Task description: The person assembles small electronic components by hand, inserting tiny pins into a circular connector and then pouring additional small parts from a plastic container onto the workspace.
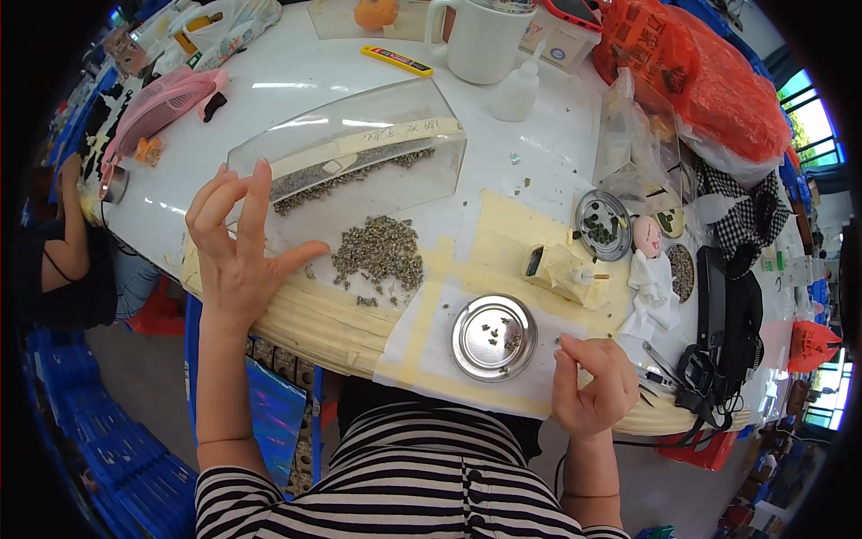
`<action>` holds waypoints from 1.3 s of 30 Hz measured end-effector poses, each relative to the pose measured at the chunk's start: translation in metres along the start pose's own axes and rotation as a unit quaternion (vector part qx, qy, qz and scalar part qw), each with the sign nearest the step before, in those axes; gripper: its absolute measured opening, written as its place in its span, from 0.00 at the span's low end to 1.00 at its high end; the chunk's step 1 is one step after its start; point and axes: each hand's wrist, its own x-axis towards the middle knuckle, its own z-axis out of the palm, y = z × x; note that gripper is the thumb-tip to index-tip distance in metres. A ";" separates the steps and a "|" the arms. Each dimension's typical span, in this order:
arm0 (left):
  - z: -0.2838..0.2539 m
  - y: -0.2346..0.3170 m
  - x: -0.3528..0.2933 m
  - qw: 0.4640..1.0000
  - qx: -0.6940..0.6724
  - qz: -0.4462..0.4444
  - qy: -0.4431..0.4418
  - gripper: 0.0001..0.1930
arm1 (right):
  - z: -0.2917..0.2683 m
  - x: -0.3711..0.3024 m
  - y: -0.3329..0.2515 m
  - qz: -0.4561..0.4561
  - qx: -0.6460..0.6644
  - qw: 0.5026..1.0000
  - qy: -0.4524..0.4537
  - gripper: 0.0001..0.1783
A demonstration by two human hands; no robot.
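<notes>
My left hand [229, 256] is raised over the table's near left side, thumb and fingers apart, with nothing in it. Its thumb points toward a loose pile of small grey-green pieces [382, 254]. Beyond the fingers lies a clear plastic box [359, 108] with more such pieces along its inside. My right hand [597, 386] is closed in a pinch near the front edge; a tiny dark speck shows at its fingertips, too small to name. Left of it, a round metal dish [464, 357] holds several small dark pieces.
A tape-wrapped block [566, 274] stands beyond the dish. Farther right are a second metal dish [603, 244], a crumpled white tissue [654, 287] and a black strap bag [729, 332]. A white mug [489, 45], squeeze bottle [516, 94] and yellow cutter [397, 60] sit at the back. Someone sits left.
</notes>
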 end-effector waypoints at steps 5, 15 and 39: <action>-0.008 0.002 0.002 0.999 -0.019 -0.019 -0.028 0.49 | 0.000 0.000 0.000 -0.003 -0.002 1.000 -0.001 0.15; 0.006 -0.025 0.007 0.803 -0.483 -0.344 -0.065 0.57 | 0.000 0.002 0.000 -0.002 0.004 1.000 -0.003 0.15; 0.000 0.005 -0.003 0.797 -0.526 -0.297 0.014 0.56 | 0.001 0.001 -0.002 0.000 0.006 1.000 -0.013 0.15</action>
